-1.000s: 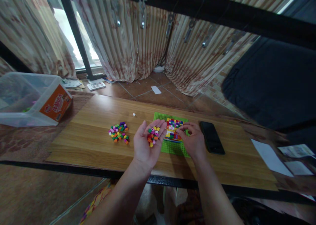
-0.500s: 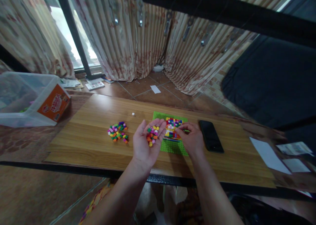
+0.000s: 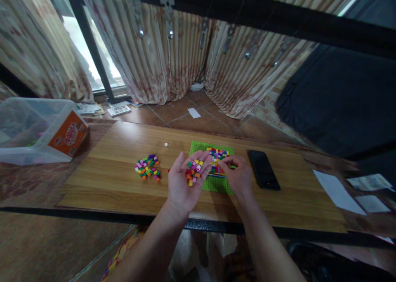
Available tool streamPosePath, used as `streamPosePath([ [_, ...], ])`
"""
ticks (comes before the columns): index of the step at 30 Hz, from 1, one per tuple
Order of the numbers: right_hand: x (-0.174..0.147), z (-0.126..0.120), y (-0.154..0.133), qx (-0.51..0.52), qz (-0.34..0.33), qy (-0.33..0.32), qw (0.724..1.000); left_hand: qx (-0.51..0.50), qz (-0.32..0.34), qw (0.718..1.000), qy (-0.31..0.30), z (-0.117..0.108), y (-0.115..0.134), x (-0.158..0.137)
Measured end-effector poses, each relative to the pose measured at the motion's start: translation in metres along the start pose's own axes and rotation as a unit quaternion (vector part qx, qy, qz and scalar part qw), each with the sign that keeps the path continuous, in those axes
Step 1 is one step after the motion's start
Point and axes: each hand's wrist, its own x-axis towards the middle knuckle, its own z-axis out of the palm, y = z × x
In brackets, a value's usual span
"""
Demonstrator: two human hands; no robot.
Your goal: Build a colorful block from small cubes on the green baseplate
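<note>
My left hand (image 3: 179,189) is palm up with its fingers stretched out, cupping a heap of small colourful toy bricks (image 3: 192,174). Its fingertips reach over a green studded baseplate (image 3: 216,186). On that plate stands a block of multicoloured bricks (image 3: 218,152) set in rows, partly covered by my hands. Just over the right side of this block, the thumb and forefinger of my right hand (image 3: 239,176) come together in a pinch. Whatever sits between those fingertips is too small to make out.
Left of my hands lies a loose pile of bricks (image 3: 148,163), with a single white brick (image 3: 166,144) behind it. A black phone (image 3: 264,170) rests right of the baseplate. At the far left stands a clear plastic bin (image 3: 40,129); papers (image 3: 337,191) lie far right.
My left hand has shifted slightly right, its fingertips covering more of the brick block. My right hand stays pinched near the same place. The camera view has moved a little.
</note>
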Motion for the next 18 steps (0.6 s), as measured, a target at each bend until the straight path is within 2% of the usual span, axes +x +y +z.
streamPosePath([
  [5, -0.006, -0.003, -0.015, -0.017, -0.073, 0.044, 0.996, 0.0, -0.005, 1.0, -0.004, 0.001, -0.001, 0.001],
  [10, -0.014, -0.001, -0.035, -0.004, -0.154, -0.021, 0.988, 0.007, 0.001, 1.0, -0.005, 0.002, -0.001, 0.003],
  [18, -0.019, 0.0, -0.038, -0.062, -0.203, -0.057, 0.976, 0.0, -0.021, 1.0, -0.023, 0.0, -0.003, 0.002],
])
